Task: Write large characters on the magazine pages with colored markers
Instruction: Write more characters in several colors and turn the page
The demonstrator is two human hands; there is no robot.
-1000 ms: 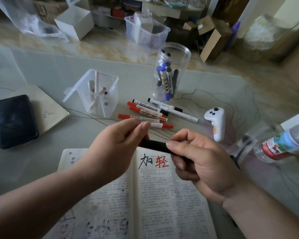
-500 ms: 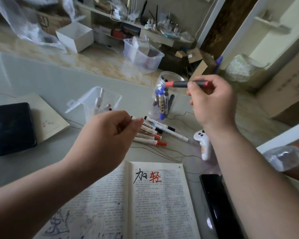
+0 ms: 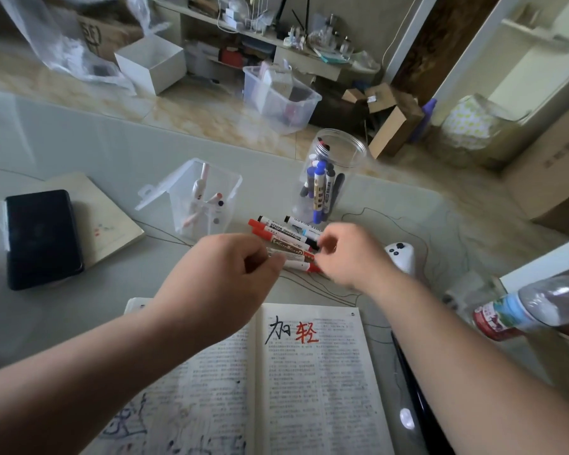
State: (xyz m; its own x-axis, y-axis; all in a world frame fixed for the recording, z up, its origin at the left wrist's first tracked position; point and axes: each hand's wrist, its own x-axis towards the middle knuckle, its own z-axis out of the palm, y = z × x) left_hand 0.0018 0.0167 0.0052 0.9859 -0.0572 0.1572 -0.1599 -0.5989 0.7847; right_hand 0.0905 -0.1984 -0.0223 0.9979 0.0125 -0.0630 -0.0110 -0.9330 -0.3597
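Note:
An open magazine (image 3: 309,389) lies at the table's near edge, with a black character (image 3: 278,330) and a red character (image 3: 306,333) at the top of its right page. Beyond it lie several loose whiteboard markers (image 3: 283,234). My left hand (image 3: 224,274) hovers at the pile's left side, fingers loosely curled, holding nothing that I can see. My right hand (image 3: 349,254) is blurred and reaches over the markers' right ends with bent fingers; whether it grips one is unclear. A clear jar (image 3: 329,178) behind holds more markers.
A clear lidded box (image 3: 207,198) with pens stands left of the jar. A black phone (image 3: 41,238) lies on a notebook (image 3: 112,218) at far left. On the right are a white controller (image 3: 403,256), a water bottle (image 3: 532,307) and a dark flat device (image 3: 414,405).
My right hand held a red-capped black marker up near the jar; it has now come down to the loose marker pile and that marker is no longer in sight. My left hand has barely moved.

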